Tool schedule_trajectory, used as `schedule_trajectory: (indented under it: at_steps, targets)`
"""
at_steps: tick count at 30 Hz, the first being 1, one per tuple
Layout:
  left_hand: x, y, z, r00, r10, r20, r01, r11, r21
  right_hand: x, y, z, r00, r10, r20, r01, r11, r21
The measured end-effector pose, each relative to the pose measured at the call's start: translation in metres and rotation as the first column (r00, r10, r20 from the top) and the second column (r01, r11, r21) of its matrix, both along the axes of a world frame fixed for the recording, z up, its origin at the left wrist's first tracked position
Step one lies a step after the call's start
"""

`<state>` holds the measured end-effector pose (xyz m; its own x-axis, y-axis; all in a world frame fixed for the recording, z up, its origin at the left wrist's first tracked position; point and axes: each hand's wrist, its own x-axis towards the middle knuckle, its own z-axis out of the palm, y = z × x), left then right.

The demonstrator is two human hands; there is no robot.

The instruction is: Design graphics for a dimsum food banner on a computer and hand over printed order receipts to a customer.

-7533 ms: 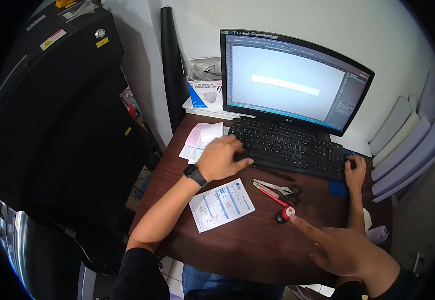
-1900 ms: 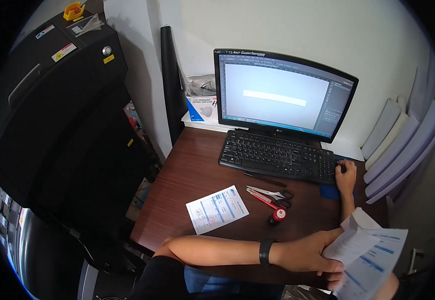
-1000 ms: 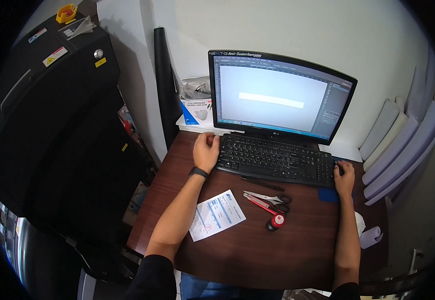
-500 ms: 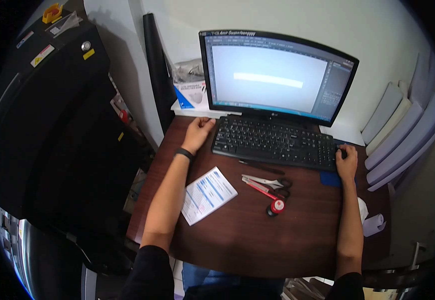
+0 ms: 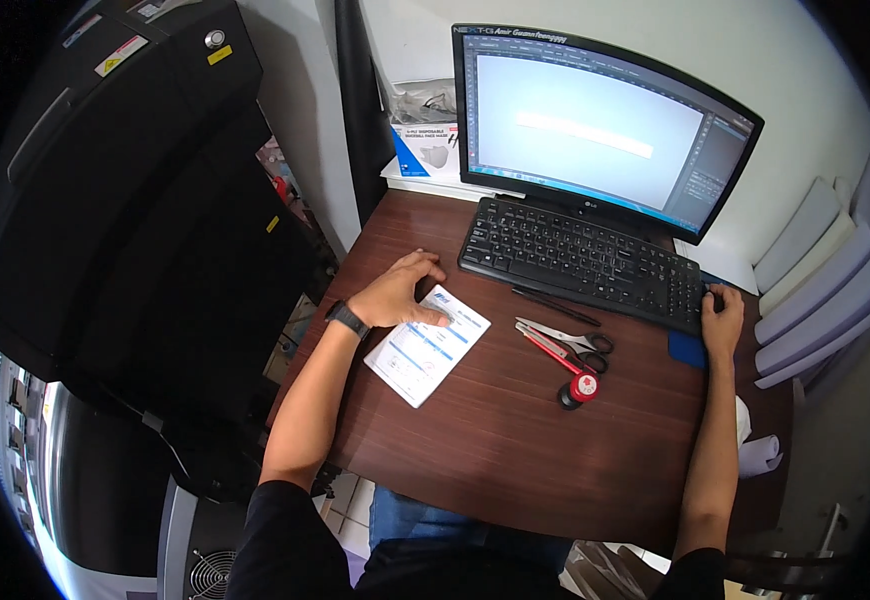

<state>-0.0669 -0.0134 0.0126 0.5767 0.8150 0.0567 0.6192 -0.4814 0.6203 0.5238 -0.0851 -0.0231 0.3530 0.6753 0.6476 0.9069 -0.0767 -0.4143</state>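
Resting hands: both of yours are down on the desk (image 5: 515,450), well apart, one on each side of the keyboard (image 5: 580,262).
Left hand (image 5: 400,293): lies flat, fingers spread, fingertips on the upper corner of the paper slip (image 5: 427,345); it clasps nothing.
Right hand (image 5: 723,310): curled over something at the keyboard's right end, probably a mouse on the blue pad (image 5: 687,349); you cannot tell what it grips.
Paper slip: flat on the desk, just left of and below the keyboard.
Scissors (image 5: 570,340): below the keyboard, beside a red cutter (image 5: 555,356) and a round red-topped stamp (image 5: 581,388).
Monitor (image 5: 595,135): lit, directly behind the keyboard.
Step in hand: judged as steadying or placing the slip.
Next move calls for: a firmer pinch on the slip's edge if you lift it.
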Motion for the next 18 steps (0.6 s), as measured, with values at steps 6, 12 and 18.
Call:
schedule_trajectory:
  at_steps: [6,12,18]
  targets:
    - [0.002,-0.002,0.014,0.999,0.004,-0.048,-0.003,1.000,0.028,-0.007,-0.004,0.009,1.000,-0.009,-0.024,0.008,1.000,-0.016]
    - [-0.013,0.011,0.002,0.993,0.055,0.107,-0.048,0.996,-0.073,-0.004,-0.003,0.006,1.000,-0.010,-0.009,0.010,1.000,-0.015]
    - [-0.026,0.020,-0.002,0.804,0.298,0.514,-0.017,0.877,-0.481,-0.005,-0.002,0.005,1.000,-0.016,0.005,0.016,1.000,-0.007]
